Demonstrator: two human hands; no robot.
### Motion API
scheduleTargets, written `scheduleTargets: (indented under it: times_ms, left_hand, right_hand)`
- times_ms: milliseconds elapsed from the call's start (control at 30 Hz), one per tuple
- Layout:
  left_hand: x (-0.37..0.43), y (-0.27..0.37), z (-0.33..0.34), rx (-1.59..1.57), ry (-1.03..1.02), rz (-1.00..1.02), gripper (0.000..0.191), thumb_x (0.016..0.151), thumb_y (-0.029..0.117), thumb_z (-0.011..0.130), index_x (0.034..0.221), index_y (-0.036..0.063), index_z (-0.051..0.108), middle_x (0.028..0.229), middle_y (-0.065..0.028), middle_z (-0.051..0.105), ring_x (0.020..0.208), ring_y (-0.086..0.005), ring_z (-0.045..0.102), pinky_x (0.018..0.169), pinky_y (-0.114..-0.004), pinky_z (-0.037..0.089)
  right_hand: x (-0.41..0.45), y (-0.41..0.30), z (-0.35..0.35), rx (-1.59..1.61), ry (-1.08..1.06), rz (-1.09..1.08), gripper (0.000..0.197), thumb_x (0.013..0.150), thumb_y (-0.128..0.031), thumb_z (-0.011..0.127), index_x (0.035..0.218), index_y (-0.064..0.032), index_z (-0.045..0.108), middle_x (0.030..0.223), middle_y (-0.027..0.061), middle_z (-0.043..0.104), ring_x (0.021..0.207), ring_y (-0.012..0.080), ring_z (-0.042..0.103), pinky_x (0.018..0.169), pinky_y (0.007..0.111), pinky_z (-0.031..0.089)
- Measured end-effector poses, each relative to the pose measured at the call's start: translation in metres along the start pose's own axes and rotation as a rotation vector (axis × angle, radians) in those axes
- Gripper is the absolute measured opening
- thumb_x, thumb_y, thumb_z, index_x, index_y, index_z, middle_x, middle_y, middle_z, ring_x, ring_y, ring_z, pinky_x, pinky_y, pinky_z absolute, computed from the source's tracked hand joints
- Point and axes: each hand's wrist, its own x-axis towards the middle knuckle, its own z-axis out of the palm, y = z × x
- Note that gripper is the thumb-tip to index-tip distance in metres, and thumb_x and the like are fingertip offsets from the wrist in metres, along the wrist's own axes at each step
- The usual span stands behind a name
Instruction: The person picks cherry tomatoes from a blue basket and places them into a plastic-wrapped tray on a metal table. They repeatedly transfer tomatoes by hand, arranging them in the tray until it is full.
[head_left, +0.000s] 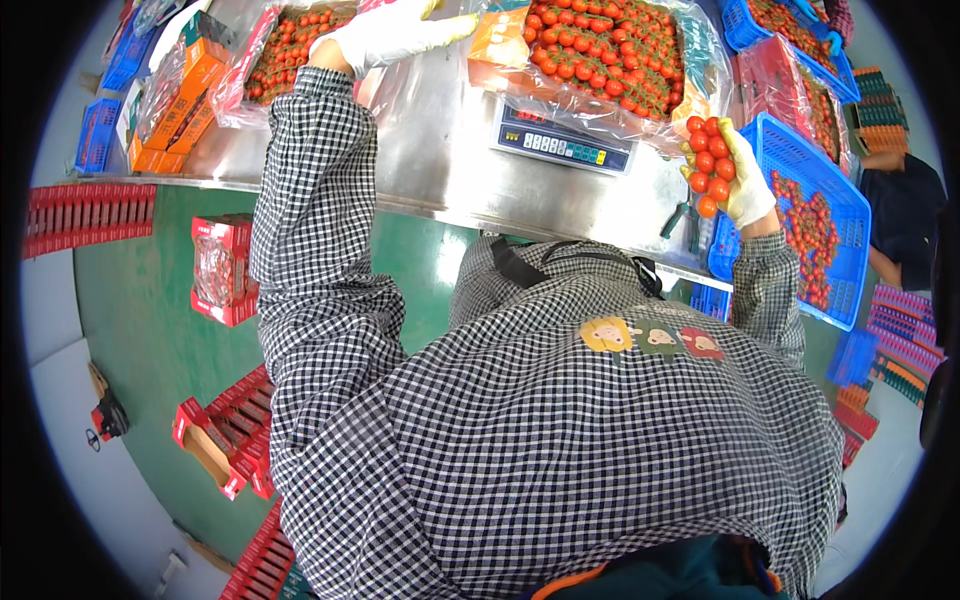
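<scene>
My right hand (744, 180), in a white glove with yellowed fingers, holds a truss of red cherry tomatoes (710, 161) beside the scale. My left hand (386, 36), gloved alike, is over the right side of a lined red carton (259, 45) of cherry tomatoes; its thumb is spread, and the top edge of the view cuts off some fingers. Between my hands, an orange and green carton (499, 45) lined with clear plastic film is filled with rows of cherry tomatoes on the vine (600, 49). It rests on a digital scale (562, 142), whose keypad faces me.
A blue crate (851, 225) with loose tomato trusses stands to my right. Dark-handled snips (675, 220) lie near the edge of the steel table (420, 165). Orange cartons (176, 112) are at left, red cartons (223, 270) on the floor. Another person's gloved hand (834, 41) is at upper right.
</scene>
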Motion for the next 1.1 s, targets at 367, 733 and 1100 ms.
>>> scheduleTargets:
  times_ms: [367,733,1100]
  left_hand:
    - [0.041,-0.014,-0.021,-0.046,0.009,0.362,0.061,0.104,0.028,0.057,0.155,0.0016,0.035,0.150,-0.0144,0.049,0.133,-0.0216,0.050,0.111,-0.031,0.041]
    - [0.003,-0.066,-0.009,0.344,0.175,0.513,0.046,0.105,0.026,0.052,0.144,0.0013,0.051,0.133,-0.0208,0.060,0.113,-0.0300,0.064,0.095,-0.037,0.054]
    - [-0.028,0.024,-0.019,0.116,-0.042,0.083,0.069,0.103,0.048,0.052,0.147,-0.0036,0.044,0.132,-0.0236,0.063,0.115,-0.0344,0.066,0.100,-0.039,0.053]
  right_hand:
    - [0.095,-0.059,0.004,-1.182,0.245,-0.502,0.093,0.093,-0.051,0.068,0.155,0.0057,0.027,0.146,0.0241,0.050,0.132,0.0309,0.052,0.105,0.038,0.044]
    - [0.043,-0.060,-0.011,-1.158,0.017,-0.271,0.085,0.099,-0.042,0.067,0.162,-0.0069,0.022,0.121,0.0079,0.061,0.076,0.0065,0.047,0.062,0.022,0.041]
    - [0.047,-0.037,-0.023,-1.241,-0.159,-0.267,0.083,0.100,-0.042,0.066,0.162,-0.0073,0.022,0.134,0.0221,0.058,0.112,0.0246,0.059,0.098,0.033,0.048]
